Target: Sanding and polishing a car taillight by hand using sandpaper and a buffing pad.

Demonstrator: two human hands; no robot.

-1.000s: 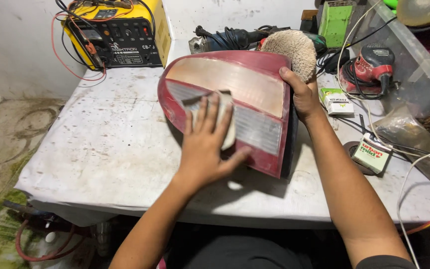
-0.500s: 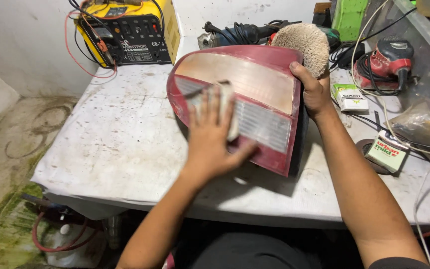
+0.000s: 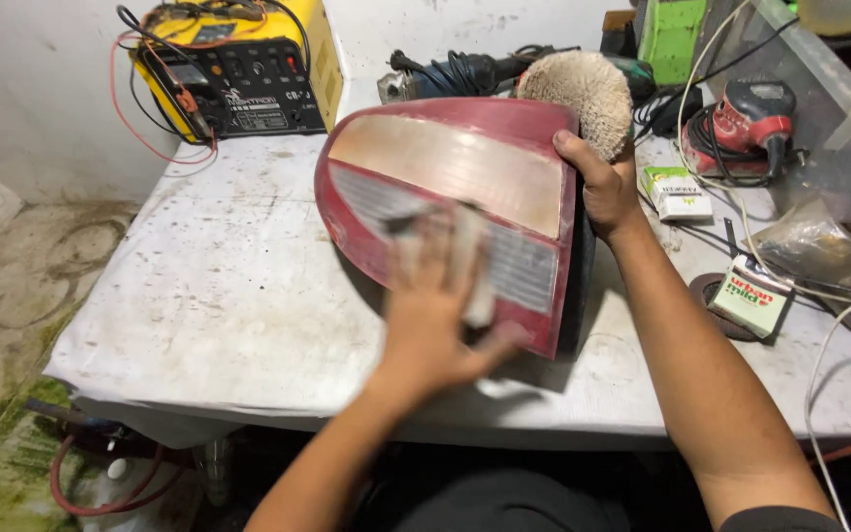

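Both hands (image 3: 598, 187) on red tail-light (image 3: 445, 167)

A red car tail light (image 3: 445, 187) stands tilted on the white table (image 3: 229, 296). The left hand (image 3: 435, 315), blurred, presses a pale sanding pad (image 3: 470, 261) flat against its lens. The right hand (image 3: 598, 182) grips the light's upper right edge. Behind it lie a woolly polishing pad (image 3: 578, 94) and a yellow battery charger (image 3: 238, 64); a red sander (image 3: 751, 118) sits at right.

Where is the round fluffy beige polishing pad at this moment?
In the head view, the round fluffy beige polishing pad lies at the back of the white table, right of centre, behind the red tail-light lens and just above the right hand.
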